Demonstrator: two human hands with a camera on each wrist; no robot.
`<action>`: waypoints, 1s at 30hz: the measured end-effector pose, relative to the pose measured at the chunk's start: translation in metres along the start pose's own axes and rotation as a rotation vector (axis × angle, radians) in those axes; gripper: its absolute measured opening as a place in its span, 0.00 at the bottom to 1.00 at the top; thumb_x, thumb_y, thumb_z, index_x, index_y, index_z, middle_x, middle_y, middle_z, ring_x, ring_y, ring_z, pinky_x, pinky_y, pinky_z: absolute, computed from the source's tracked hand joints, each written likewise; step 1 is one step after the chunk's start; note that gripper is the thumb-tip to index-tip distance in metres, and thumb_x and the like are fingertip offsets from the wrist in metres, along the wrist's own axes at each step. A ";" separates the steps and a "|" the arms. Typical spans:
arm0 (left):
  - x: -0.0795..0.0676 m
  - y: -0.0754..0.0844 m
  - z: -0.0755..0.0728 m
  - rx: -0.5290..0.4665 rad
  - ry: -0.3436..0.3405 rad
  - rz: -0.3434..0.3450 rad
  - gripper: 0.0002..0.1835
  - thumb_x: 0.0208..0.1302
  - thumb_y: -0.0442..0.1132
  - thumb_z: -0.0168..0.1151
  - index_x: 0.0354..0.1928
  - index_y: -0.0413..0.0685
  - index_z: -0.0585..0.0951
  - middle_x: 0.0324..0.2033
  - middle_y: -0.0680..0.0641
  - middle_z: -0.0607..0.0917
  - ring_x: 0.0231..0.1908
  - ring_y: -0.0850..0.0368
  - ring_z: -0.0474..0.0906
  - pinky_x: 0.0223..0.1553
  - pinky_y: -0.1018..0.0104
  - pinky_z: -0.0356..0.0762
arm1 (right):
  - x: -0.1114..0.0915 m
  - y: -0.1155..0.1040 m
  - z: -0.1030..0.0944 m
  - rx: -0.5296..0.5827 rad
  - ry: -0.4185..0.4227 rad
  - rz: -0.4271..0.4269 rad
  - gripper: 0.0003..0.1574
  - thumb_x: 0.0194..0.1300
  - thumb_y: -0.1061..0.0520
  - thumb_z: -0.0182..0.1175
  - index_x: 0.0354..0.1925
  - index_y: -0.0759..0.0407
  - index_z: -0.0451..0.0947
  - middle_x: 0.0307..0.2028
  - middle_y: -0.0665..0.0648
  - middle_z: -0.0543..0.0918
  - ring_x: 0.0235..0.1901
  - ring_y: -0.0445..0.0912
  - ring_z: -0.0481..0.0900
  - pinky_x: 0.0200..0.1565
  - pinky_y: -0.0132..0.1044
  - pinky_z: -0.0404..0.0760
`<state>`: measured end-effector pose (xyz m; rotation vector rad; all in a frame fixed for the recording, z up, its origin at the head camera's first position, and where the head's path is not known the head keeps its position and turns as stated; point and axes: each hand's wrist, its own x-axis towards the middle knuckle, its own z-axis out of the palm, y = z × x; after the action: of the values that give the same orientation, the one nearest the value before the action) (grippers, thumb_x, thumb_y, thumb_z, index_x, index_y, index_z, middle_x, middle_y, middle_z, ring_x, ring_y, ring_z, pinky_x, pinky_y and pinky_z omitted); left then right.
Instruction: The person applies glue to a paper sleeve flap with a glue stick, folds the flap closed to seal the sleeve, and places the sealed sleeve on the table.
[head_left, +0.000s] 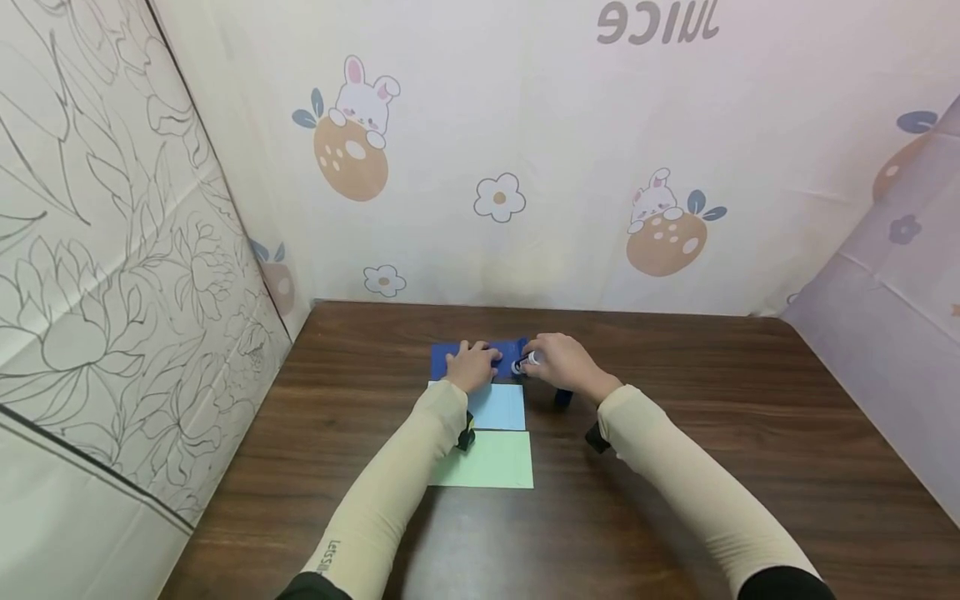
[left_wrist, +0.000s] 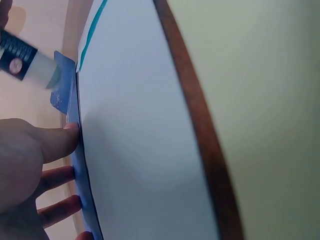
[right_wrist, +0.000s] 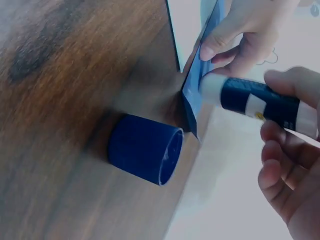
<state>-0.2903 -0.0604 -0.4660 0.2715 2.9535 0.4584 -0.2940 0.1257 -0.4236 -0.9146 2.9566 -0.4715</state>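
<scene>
My right hand [head_left: 564, 364] grips a glue stick [right_wrist: 260, 105] with a dark label and a white end, its tip against or just above the right end of a dark blue paper [head_left: 444, 358]. That end of the paper is bent up from the table. With fingers spread, my left hand [head_left: 471, 367] presses on the same blue paper, left of the glue stick. A light blue paper [head_left: 506, 407] lies directly in front of the dark blue one. On the table near my right wrist stands a blue glue stick cap [right_wrist: 137, 147], its open end facing up.
A pale green paper [head_left: 495, 462] lies in front of the light blue one, partly under my left forearm. The dark wooden table [head_left: 675, 367] ends at a patterned wall covering [head_left: 570, 225] at the back. Other coverings hang at both sides.
</scene>
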 end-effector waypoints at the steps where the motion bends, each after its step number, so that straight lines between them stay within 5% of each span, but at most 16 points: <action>1: 0.000 0.000 -0.001 0.000 0.003 0.000 0.19 0.72 0.45 0.54 0.63 0.62 0.77 0.69 0.49 0.69 0.69 0.44 0.60 0.62 0.36 0.62 | 0.002 0.001 0.001 0.001 0.019 0.006 0.19 0.63 0.49 0.65 0.47 0.59 0.84 0.39 0.57 0.85 0.38 0.49 0.81 0.44 0.47 0.80; 11: 0.004 -0.003 0.004 -0.010 -0.006 0.001 0.19 0.72 0.46 0.55 0.63 0.62 0.77 0.70 0.49 0.68 0.69 0.43 0.59 0.63 0.35 0.61 | 0.013 0.001 0.014 -0.025 0.007 0.047 0.21 0.64 0.48 0.64 0.50 0.59 0.83 0.41 0.57 0.84 0.38 0.49 0.81 0.44 0.47 0.80; 23: 0.004 -0.003 0.004 -0.012 0.007 0.003 0.19 0.72 0.46 0.55 0.63 0.61 0.76 0.70 0.48 0.68 0.69 0.43 0.59 0.63 0.35 0.60 | -0.007 0.001 0.005 -0.044 -0.043 -0.004 0.20 0.63 0.48 0.65 0.48 0.59 0.84 0.44 0.58 0.86 0.43 0.52 0.83 0.49 0.50 0.80; 30: 0.001 -0.001 0.001 -0.030 0.001 0.002 0.20 0.73 0.44 0.53 0.64 0.60 0.76 0.70 0.48 0.68 0.69 0.43 0.58 0.64 0.36 0.59 | -0.004 0.004 0.002 0.037 0.060 0.015 0.19 0.62 0.50 0.66 0.47 0.60 0.84 0.38 0.57 0.85 0.35 0.48 0.79 0.42 0.46 0.80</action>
<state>-0.2910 -0.0613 -0.4673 0.2708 2.9445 0.5023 -0.2928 0.1309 -0.4270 -0.8902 2.9944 -0.5613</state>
